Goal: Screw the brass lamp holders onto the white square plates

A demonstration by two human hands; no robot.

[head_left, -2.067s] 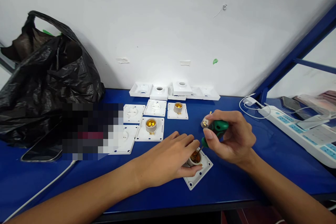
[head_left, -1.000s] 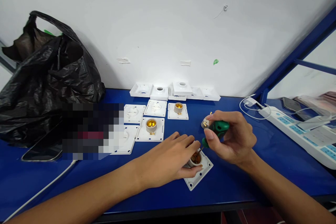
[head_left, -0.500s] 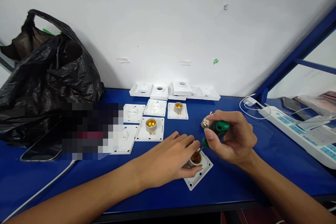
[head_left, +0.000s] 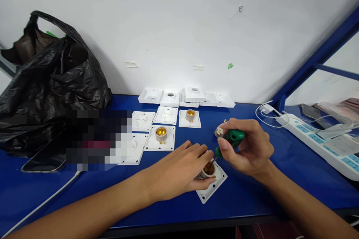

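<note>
Hardly anything has moved since the earlier frame. Well left of our left hand sits a black bag; beneath that hand lies a white plate. Our right hand pinches a green screwdriver, slanted into the socket that our left thumb and fingers clasp, seemingly for steadiness. We can read no brand or label.

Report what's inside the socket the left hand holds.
The screwdriver reaches in; brassy metal shows. The left hand covers part of the socket, and the screwdriver's tip is indistinct.
</note>
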